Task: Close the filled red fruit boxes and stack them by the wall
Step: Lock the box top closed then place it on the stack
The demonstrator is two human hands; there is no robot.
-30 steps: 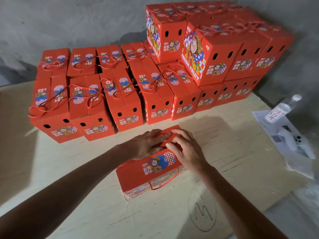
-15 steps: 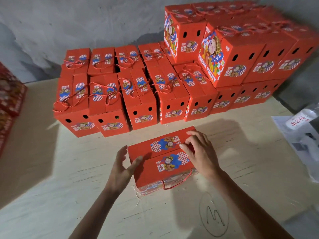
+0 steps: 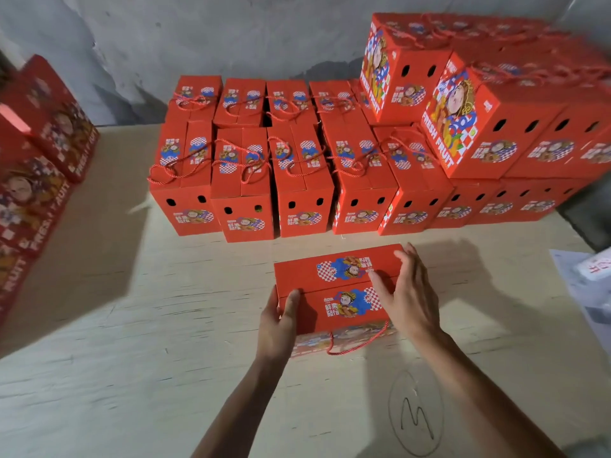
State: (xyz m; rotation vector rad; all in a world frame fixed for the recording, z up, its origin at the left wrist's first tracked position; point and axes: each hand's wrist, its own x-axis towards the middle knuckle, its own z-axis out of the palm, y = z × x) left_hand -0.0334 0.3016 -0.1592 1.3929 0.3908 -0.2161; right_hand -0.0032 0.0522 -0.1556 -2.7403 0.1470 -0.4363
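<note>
**A closed box, ready to lift, with loose ends to watch**

The box (image 3: 334,292) lies on the wooden board (image 3: 132,358), near the person and apart from the row of boxes (image 3: 274,180) stacked against the wall (image 3: 231,34). Its two top flaps look shut, meeting along a seam across the middle.

Several things could go wrong from here. The flaps appear only folded, so they may spring open if the box is tipped or gripped from one end alone. The red cord handle (image 3: 357,342) hangs loose over the near side and could snag under the box or catch on a neighbour when it is set down. The fruit inside probably makes it heavy, and a one-sided grip could let it slip or twist. A taller block of boxes (image 3: 463,110) stands at the right, and a knock while placing might shift it.

The left hand (image 3: 276,322) holds the box's left end, thumb on top and fingers down the side, in a wide grasp. The right hand (image 3: 408,292) is spread wide with straight fingers at the right end, thumb on the top; it grips nothing.
</note>
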